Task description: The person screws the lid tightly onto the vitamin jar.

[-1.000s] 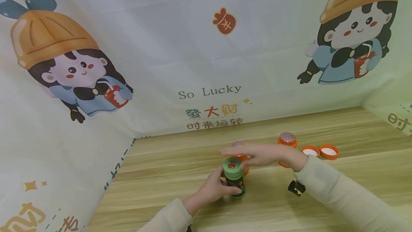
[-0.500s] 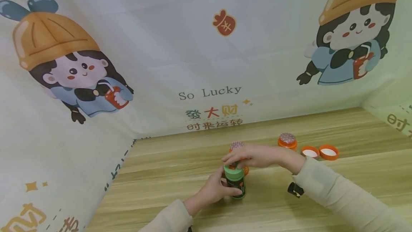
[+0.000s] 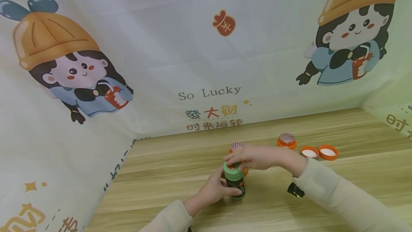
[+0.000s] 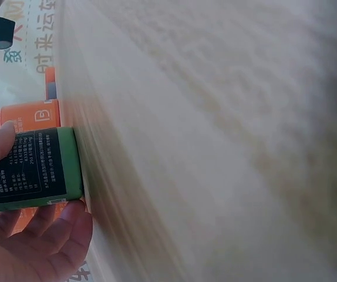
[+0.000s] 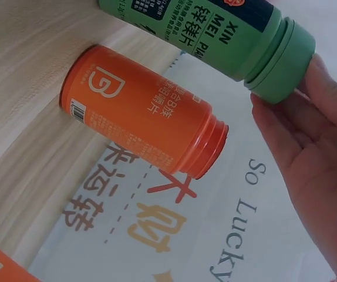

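While our left hand [image 3: 210, 190] grips the green bottle [image 3: 236, 183] at the head view's lower centre, our right hand [image 3: 260, 156] pinches its lid [image 3: 233, 173] from above.

Green lid [image 3: 233, 173] partly behind fingers [image 3: 236, 157]

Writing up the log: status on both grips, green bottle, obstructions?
Left grip around green bottle; right grip on its cap, from above. Bottle upright, cap on. Uncapped orange bottle close behind, nothing visibly blocking.
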Motion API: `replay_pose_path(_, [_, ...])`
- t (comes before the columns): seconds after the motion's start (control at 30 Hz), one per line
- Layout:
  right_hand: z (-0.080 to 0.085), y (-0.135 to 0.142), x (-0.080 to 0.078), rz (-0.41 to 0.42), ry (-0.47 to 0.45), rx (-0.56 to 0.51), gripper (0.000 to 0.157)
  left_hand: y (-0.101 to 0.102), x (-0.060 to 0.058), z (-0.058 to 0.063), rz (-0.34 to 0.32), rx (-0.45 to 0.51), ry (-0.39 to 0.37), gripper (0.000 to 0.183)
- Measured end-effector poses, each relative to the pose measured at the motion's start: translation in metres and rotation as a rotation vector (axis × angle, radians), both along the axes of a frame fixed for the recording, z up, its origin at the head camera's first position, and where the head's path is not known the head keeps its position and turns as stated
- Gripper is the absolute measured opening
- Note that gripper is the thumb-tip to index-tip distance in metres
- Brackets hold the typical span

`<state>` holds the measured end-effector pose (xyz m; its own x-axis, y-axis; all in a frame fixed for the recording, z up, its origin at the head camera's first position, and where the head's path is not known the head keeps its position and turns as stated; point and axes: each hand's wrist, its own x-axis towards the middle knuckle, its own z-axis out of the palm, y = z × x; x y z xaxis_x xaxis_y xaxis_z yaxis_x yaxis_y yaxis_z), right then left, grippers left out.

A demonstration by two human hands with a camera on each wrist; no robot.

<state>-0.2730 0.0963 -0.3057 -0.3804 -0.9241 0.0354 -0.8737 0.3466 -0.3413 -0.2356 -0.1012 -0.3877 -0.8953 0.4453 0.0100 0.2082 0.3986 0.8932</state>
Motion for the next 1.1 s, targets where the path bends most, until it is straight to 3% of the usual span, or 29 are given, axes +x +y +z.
replay_pose_path(0.27, [-0.003, -0.002, 0.007, -0.067, 0.086, -0.021, 0.039, 0.000, 0.000, 0.000, -0.004, 0.005, -0.001, 0.067])
replay_pose_path(0.5, [-0.008, -0.009, 0.009, -0.142, 0.246, -0.010, 0.048, 0.000, 0.000, 0.000, -0.018, 0.015, -0.007, 0.063])
replay_pose_path(0.67, [-0.007, -0.014, 0.012, -0.195, 0.292, -0.015, 0.042, -0.001, 0.001, 0.000, -0.016, 0.032, -0.021, 0.064])
replay_pose_path(0.8, [-0.007, -0.019, 0.013, -0.270, 0.287, -0.007, 0.038, -0.001, 0.001, -0.001, -0.007, 0.038, -0.025, 0.064])
replay_pose_path(0.93, [-0.009, -0.024, 0.015, -0.374, 0.240, 0.003, 0.042, -0.001, 0.001, -0.001, -0.001, 0.034, -0.030, 0.066])
replay_pose_path(1.1, [-0.012, -0.028, 0.018, -0.462, 0.253, 0.012, 0.046, -0.001, 0.001, -0.001, -0.014, 0.042, -0.038, 0.069])
